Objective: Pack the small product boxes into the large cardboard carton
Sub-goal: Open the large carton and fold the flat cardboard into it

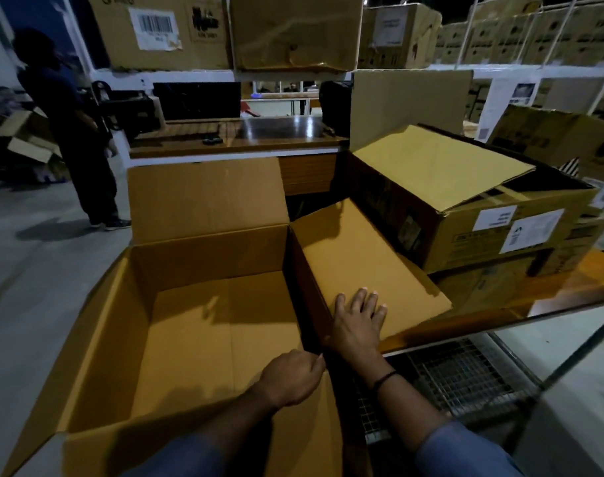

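Observation:
A large brown cardboard carton [204, 339] stands open right below me, its inside bare and its flaps spread outward. My right hand [359, 321] presses flat on the carton's right flap [355, 256], fingers straight. At the near right corner of the carton my left hand [293, 376] grips the near flap's edge with curled fingers. No small product boxes show in this view.
A printed carton [466, 204] with white labels and a loose flap lies on a wooden table to the right. Below that table is a wire mesh shelf [466, 376]. A person [70, 125] stands far left by a desk. Stacked cartons fill the shelves behind.

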A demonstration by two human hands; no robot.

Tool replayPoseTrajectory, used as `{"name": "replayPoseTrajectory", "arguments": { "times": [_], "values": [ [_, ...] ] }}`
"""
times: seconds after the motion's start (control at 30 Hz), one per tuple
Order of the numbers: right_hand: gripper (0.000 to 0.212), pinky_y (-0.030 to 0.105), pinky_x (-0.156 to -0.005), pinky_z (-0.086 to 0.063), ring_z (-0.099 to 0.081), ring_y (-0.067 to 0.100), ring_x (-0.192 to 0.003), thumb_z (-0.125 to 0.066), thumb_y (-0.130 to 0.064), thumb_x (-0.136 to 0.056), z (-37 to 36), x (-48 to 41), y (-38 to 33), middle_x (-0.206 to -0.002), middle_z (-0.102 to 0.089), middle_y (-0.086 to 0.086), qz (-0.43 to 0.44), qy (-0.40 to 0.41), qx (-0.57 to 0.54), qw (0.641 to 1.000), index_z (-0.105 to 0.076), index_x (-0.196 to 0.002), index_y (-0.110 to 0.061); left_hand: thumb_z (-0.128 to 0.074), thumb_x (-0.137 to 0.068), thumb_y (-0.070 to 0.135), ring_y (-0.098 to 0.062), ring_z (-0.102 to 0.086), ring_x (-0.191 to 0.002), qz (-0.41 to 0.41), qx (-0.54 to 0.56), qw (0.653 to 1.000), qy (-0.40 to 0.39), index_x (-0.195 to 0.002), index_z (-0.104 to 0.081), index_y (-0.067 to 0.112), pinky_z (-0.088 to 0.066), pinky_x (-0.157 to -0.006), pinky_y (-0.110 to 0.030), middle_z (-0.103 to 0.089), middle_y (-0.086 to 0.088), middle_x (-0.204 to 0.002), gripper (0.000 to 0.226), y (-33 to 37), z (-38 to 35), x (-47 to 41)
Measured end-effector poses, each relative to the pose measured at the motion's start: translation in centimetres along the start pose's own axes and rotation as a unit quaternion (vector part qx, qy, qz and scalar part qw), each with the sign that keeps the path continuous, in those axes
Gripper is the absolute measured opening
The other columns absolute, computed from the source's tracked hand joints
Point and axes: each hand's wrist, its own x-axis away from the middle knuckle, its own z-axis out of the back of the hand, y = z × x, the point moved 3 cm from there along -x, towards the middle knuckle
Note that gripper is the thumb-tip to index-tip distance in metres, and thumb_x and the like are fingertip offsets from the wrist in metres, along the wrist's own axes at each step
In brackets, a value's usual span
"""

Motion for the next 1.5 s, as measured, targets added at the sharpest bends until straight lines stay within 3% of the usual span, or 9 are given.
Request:
{"name": "replayPoseTrajectory", "arguments": {
  "times": [0.2, 0.37, 0.73, 0.87, 0.93, 1.0, 1.13, 1.2, 1.5],
  "values": [
    [0.092, 0.058, -0.115, -0.029, -0.021, 0.05, -0.148, -0.066, -0.046, -0.091, -1.7, 0.5, -0.3, -0.162, -0.018, 0.028, -0.02, -0.033, -0.063, 0.997, -0.011, -0.159, -0.017, -0.037, -0.101, 0.068, -0.031, -0.066, -0.099, -0.06, -0.069, 0.996, -0.009, -0.124, -0.065, 0.019, -0.042, -0.071, -0.035, -0.07, -0.011, -0.111, 0.061, -0.7, -0.5, 1.1],
    [0.056, 0.04, -0.084, -0.056, -0.064, 0.035, -0.109, -0.063, -0.029, -0.091, -4.4, 0.9, -0.3, -0.122, -0.062, 0.013, -0.065, -0.081, -0.25, 0.963, -0.037, -0.139, -0.015, -0.03, -0.091, 0.087, -0.028, -0.065, -0.093, -0.106, -0.138, 0.985, -0.011, -0.142, -0.054, 0.022, -0.048, -0.069, -0.039, -0.069, -0.009, -0.107, 0.085, -2.5, -0.1, 1.8],
    [0.064, 0.049, -0.122, -0.029, -0.029, 0.034, -0.149, -0.047, -0.052, -0.101, -3.8, 2.2, -4.2, -0.158, -0.036, 0.016, 0.016, 0.078, -0.075, 0.994, -0.035, -0.151, -0.014, -0.031, -0.081, 0.096, -0.025, -0.066, -0.089, -0.117, -0.199, 0.973, 0.011, -0.135, -0.058, 0.026, -0.055, -0.071, -0.04, -0.071, -0.004, -0.102, 0.092, -9.0, 2.5, 4.9],
    [0.064, 0.051, -0.127, -0.016, -0.021, 0.035, -0.155, -0.03, -0.062, -0.104, -3.9, 4.2, -8.1, -0.164, -0.035, 0.014, 0.103, 0.102, -0.053, 0.988, -0.056, -0.141, -0.017, -0.031, -0.083, 0.095, -0.027, -0.067, -0.085, -0.121, -0.233, 0.965, 0.022, -0.129, -0.06, 0.023, -0.053, -0.066, -0.039, -0.071, -0.005, -0.098, 0.09, -11.0, 3.3, 6.1],
    [0.064, 0.044, -0.117, -0.037, -0.044, 0.028, -0.143, -0.028, -0.065, -0.104, -3.7, 5.4, -10.0, -0.151, -0.053, 0.007, 0.151, 0.072, -0.08, 0.983, -0.063, -0.134, -0.02, -0.034, -0.084, 0.093, -0.027, -0.067, -0.085, -0.123, -0.255, 0.959, 0.03, -0.122, -0.063, 0.02, -0.05, -0.063, -0.038, -0.071, -0.006, -0.099, 0.088, -11.8, 3.8, 6.6],
    [0.062, 0.039, -0.082, -0.056, -0.066, 0.021, -0.101, -0.025, -0.067, -0.103, -3.5, 6.8, -11.7, -0.114, -0.07, 0.001, 0.187, 0.062, -0.092, 0.976, -0.069, -0.112, -0.024, -0.038, -0.085, 0.09, -0.027, -0.067, -0.085, -0.121, -0.263, 0.957, 0.034, -0.119, -0.064, 0.02, -0.042, -0.061, -0.036, -0.071, -0.006, -0.097, 0.083, -12.5, 4.1, 6.9],
    [0.057, 0.032, -0.038, -0.031, -0.041, 0.017, -0.044, -0.026, -0.059, -0.106, -4.3, 8.2, -13.7, -0.057, -0.047, -0.007, 0.235, 0.153, -0.064, 0.958, -0.05, -0.065, -0.027, -0.046, -0.087, 0.084, -0.025, -0.065, -0.076, -0.117, -0.247, 0.961, 0.042, -0.108, -0.068, 0.02, -0.038, -0.061, -0.034, -0.07, -0.006, -0.088, 0.071, -13.3, 4.7, 6.9],
    [0.055, 0.027, -0.037, -0.014, -0.03, 0.015, -0.038, -0.035, -0.053, -0.106, -4.3, 8.4, -13.6, -0.048, -0.041, -0.007, 0.229, 0.193, -0.052, 0.953, -0.043, -0.058, -0.027, -0.049, -0.092, 0.077, -0.024, -0.06, -0.07, -0.113, -0.235, 0.964, 0.051, -0.101, -0.07, 0.018, -0.036, -0.06, -0.033, -0.069, -0.006, -0.085, 0.063, -13.4, 4.6, 6.8],
    [0.049, 0.027, -0.042, -0.02, -0.045, 0.016, -0.041, -0.04, -0.047, -0.107, -4.9, 9.1, -12.9, -0.057, -0.054, -0.004, 0.314, 0.247, -0.056, 0.915, -0.059, -0.068, -0.025, -0.036, -0.087, 0.087, -0.028, -0.066, -0.081, -0.124, -0.238, 0.962, 0.052, -0.117, -0.065, 0.022, -0.044, -0.064, -0.036, -0.071, -0.008, -0.094, 0.077, -14.1, 4.6, 7.5]
  ]
}}
